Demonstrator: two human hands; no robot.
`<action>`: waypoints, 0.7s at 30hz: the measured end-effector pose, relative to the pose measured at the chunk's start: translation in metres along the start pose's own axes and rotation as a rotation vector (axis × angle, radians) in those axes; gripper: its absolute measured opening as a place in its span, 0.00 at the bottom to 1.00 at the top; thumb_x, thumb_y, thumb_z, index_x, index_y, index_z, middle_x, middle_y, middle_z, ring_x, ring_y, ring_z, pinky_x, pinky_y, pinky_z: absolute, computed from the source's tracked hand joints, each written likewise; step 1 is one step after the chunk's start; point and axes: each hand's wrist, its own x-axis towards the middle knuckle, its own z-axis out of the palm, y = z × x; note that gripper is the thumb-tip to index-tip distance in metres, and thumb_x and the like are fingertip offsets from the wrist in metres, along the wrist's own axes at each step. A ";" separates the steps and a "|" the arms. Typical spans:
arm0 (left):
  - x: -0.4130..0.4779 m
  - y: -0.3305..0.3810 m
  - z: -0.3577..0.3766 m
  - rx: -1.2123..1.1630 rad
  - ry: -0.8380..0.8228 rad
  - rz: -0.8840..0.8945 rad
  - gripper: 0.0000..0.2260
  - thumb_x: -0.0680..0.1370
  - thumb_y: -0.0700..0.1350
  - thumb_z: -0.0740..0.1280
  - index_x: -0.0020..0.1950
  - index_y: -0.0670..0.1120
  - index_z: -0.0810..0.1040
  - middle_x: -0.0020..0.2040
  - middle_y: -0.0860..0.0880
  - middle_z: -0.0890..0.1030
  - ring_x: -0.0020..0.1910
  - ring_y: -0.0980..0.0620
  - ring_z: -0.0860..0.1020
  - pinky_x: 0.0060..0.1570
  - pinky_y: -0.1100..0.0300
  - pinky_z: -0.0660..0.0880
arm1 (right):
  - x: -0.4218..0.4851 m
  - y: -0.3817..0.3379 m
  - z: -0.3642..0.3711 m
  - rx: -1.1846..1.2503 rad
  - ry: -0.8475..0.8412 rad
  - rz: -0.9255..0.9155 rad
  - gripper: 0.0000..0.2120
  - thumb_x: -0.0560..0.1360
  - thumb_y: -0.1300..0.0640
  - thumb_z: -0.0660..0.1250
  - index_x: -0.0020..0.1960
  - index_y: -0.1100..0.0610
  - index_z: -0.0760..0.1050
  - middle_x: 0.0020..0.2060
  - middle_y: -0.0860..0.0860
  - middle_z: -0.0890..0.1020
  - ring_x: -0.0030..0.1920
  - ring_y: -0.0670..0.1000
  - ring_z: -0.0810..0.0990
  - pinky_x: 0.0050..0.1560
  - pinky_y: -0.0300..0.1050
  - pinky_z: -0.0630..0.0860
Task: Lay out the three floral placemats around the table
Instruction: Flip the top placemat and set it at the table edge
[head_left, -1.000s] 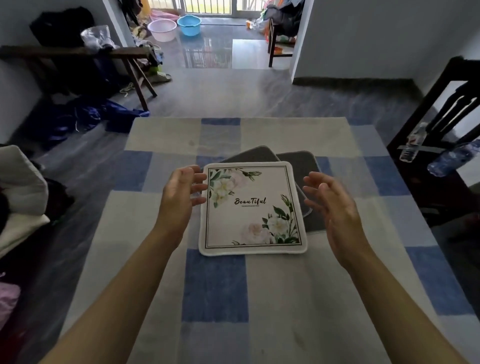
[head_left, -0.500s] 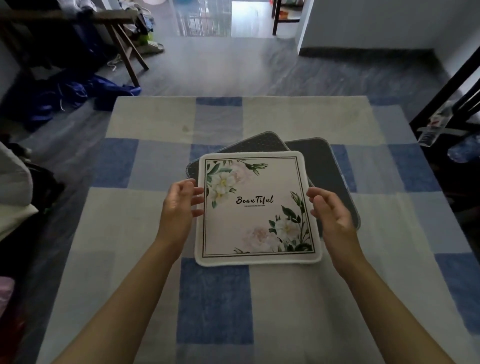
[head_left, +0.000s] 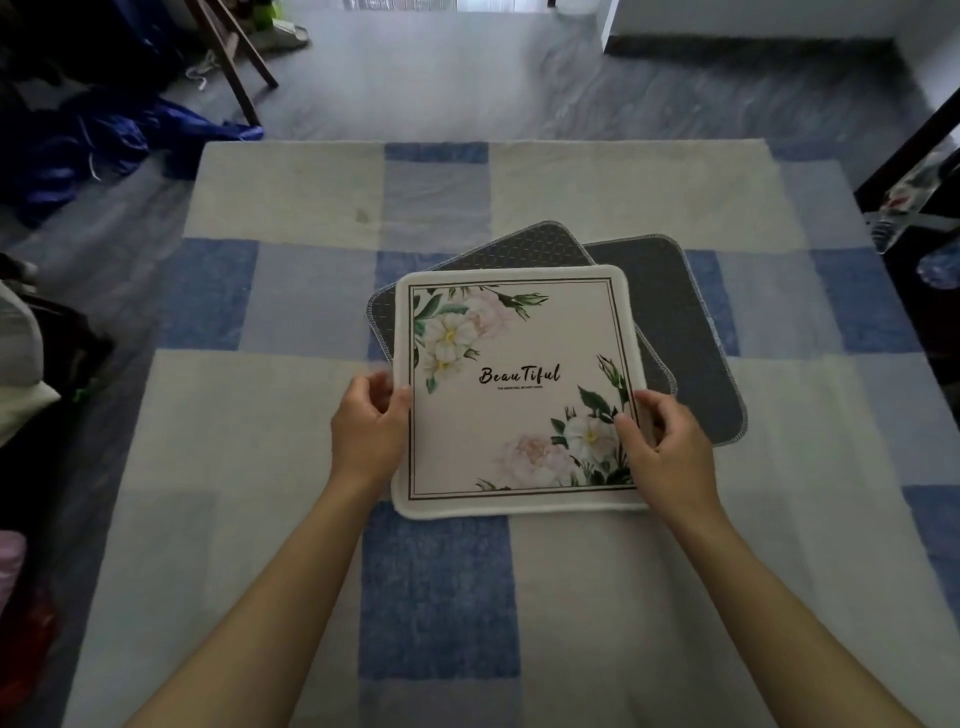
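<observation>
My left hand (head_left: 366, 431) pinches the top placemat (head_left: 519, 415) at nine o'clock, thumb over its edge, fingers curled at the rim. My right hand (head_left: 670, 452) grips the edge near four o'clock, thumb on top. Both bare forearms reach in from six o'clock, converging.

Stack sits mid-table (head_left: 249, 447), straight ahead of you. Top placemat (head_left: 519, 415) lies on the middle placemat (head_left: 524, 248), which is turned askew and shows behind it and at its left. Bottom placemat (head_left: 691, 332) juts out right of both. Your left hand (head_left: 366, 428) grips the top placemat's left edge, and your right hand (head_left: 672, 447) grips its right edge.
</observation>
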 end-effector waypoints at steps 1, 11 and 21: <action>0.000 0.000 0.000 0.025 0.001 0.016 0.11 0.78 0.49 0.67 0.59 0.48 0.76 0.48 0.54 0.79 0.44 0.63 0.76 0.39 0.71 0.69 | 0.000 0.000 0.000 -0.038 0.007 -0.001 0.19 0.76 0.53 0.69 0.65 0.57 0.74 0.59 0.53 0.77 0.59 0.53 0.76 0.62 0.54 0.74; 0.002 0.008 -0.004 0.131 0.098 0.068 0.06 0.73 0.42 0.72 0.50 0.47 0.81 0.42 0.52 0.82 0.40 0.56 0.80 0.47 0.59 0.78 | 0.004 0.006 -0.003 -0.151 0.055 0.033 0.16 0.74 0.60 0.70 0.61 0.59 0.76 0.54 0.56 0.78 0.52 0.56 0.78 0.59 0.56 0.77; -0.002 0.015 -0.002 0.239 0.188 0.294 0.06 0.73 0.41 0.72 0.50 0.45 0.81 0.40 0.50 0.82 0.37 0.53 0.80 0.44 0.60 0.78 | 0.011 0.000 -0.013 -0.179 0.093 -0.073 0.09 0.74 0.65 0.70 0.54 0.59 0.79 0.45 0.55 0.81 0.45 0.53 0.79 0.51 0.50 0.80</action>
